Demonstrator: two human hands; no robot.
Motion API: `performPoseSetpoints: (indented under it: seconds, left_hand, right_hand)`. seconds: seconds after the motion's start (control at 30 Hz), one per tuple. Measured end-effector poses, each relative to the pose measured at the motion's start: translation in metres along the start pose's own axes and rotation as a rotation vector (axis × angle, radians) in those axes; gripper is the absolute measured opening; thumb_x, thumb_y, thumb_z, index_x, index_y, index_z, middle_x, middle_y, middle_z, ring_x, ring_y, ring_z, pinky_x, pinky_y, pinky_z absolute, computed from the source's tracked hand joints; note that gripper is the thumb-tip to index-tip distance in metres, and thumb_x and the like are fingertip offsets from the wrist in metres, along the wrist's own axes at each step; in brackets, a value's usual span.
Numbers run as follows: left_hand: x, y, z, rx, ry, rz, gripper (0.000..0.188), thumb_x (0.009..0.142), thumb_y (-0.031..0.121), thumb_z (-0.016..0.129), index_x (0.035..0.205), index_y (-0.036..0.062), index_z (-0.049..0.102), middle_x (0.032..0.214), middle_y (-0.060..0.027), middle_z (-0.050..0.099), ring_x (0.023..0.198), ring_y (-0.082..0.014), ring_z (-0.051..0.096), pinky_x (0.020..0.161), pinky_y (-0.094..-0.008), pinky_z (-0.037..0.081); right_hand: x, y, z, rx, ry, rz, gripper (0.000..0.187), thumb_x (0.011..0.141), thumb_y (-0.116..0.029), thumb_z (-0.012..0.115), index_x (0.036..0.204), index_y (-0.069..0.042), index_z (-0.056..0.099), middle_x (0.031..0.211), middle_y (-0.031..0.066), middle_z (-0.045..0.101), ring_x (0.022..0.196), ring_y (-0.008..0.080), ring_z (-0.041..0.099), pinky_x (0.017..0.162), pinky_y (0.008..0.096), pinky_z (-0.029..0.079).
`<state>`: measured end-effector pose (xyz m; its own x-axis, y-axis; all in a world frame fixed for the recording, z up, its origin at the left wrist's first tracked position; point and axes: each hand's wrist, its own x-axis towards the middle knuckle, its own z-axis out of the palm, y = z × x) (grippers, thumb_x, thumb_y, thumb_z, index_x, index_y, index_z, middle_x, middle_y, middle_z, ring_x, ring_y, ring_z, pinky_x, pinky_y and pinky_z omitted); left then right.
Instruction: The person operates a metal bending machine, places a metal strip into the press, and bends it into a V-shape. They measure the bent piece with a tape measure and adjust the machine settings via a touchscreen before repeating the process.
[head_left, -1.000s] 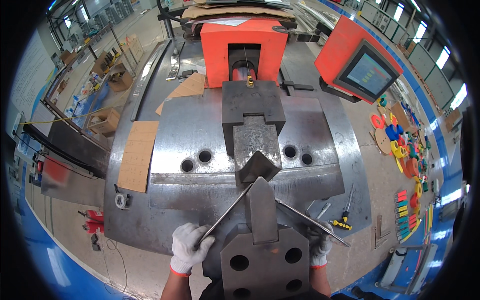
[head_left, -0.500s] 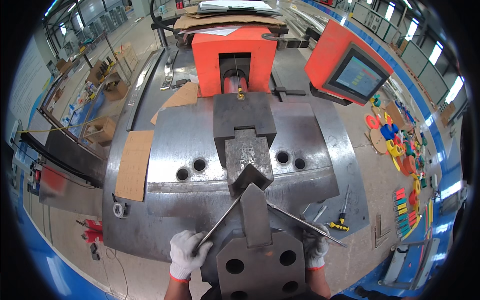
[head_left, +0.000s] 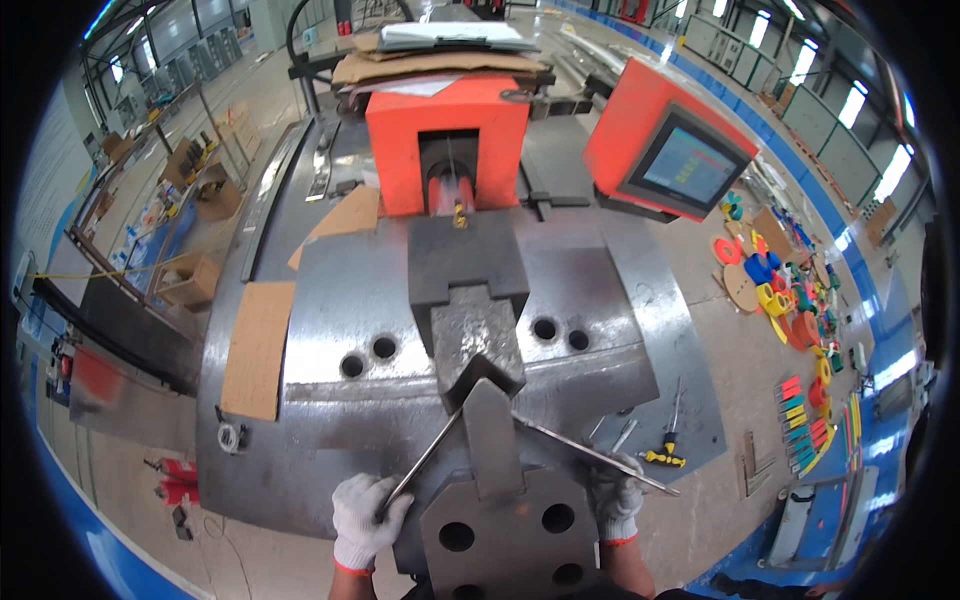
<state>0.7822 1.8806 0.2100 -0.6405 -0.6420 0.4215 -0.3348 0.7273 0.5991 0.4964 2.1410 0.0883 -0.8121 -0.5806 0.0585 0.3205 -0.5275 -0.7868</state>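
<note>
A bent metal bar (head_left: 434, 452) sits at the bending machine, its two legs slanting down and outward. Its middle is hidden between the V-notched steel block (head_left: 476, 345) and the pointed steel wedge (head_left: 492, 445). My left hand (head_left: 368, 518), in a white knit glove with a red cuff, is closed around the left leg near its end. On the other side my right hand (head_left: 617, 500), gloved alike, grips the right leg, whose tip sticks out past the fingers. Between my hands stands a thick steel plate (head_left: 505, 535) with large round holes, carrying the wedge.
Cardboard (head_left: 256, 350) lies on the steel table's left side. A yellow-black T-handled tool (head_left: 664, 455) and a screwdriver (head_left: 675, 415) lie at its right. An orange control box with a screen (head_left: 685, 165) overhangs the far right. Colourful tape rolls (head_left: 770, 270) cover the floor beyond.
The whole view has shifted, so the machine appears a little lower and farther left. Both hands keep their hold on the bar; its bend looks much the same.
</note>
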Motion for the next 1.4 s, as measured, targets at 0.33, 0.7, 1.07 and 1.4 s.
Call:
performPoseSetpoints:
  seconds: [0.33,0.7,1.07,1.4]
  left_hand:
    - [-0.003,0.008,-0.003,0.056,0.022,0.049,0.021,0.080,0.006,0.081,0.098,0.0029,0.070,0.087,-0.0175,0.067,0.078,-0.0409,0.064,0.073,-0.0483,0.052]
    - [-0.006,0.004,-0.004,0.068,0.004,0.028,0.018,0.085,0.009,0.075,0.102,0.0039,0.072,0.087,-0.0173,0.066,0.079,-0.0407,0.064,0.073,-0.0489,0.051]
    - [-0.012,-0.005,-0.022,-0.220,-0.041,-0.009,0.041,0.079,0.018,0.085,0.114,0.0006,0.072,0.094,-0.0174,0.071,0.081,-0.0350,0.068,0.073,-0.0429,0.054]
    - [-0.009,-0.023,-0.010,0.041,-0.089,0.086,0.034,0.077,0.014,0.088,0.107,0.0062,0.075,0.094,-0.0124,0.074,0.075,-0.0328,0.072,0.066,-0.0407,0.057]
  right_hand:
    - [0.003,-0.012,0.028,-0.036,-0.057,-0.069,0.071,0.079,-0.038,0.089,0.118,0.018,0.068,0.119,0.0336,0.071,0.109,0.0369,0.072,0.109,0.0465,0.050]
    - [0.001,-0.021,0.037,-0.034,-0.105,0.017,0.074,0.081,-0.029,0.086,0.127,0.023,0.061,0.126,0.0341,0.068,0.119,0.0390,0.069,0.112,0.0451,0.048]
    - [0.003,-0.020,0.037,-0.157,-0.019,0.065,0.062,0.080,-0.020,0.089,0.125,0.016,0.065,0.123,0.0284,0.072,0.114,0.0335,0.070,0.104,0.0421,0.053]
    - [0.005,-0.015,0.026,-0.330,0.066,0.006,0.043,0.075,-0.009,0.076,0.112,0.013,0.073,0.107,0.0200,0.078,0.095,0.0223,0.074,0.091,0.0338,0.058]
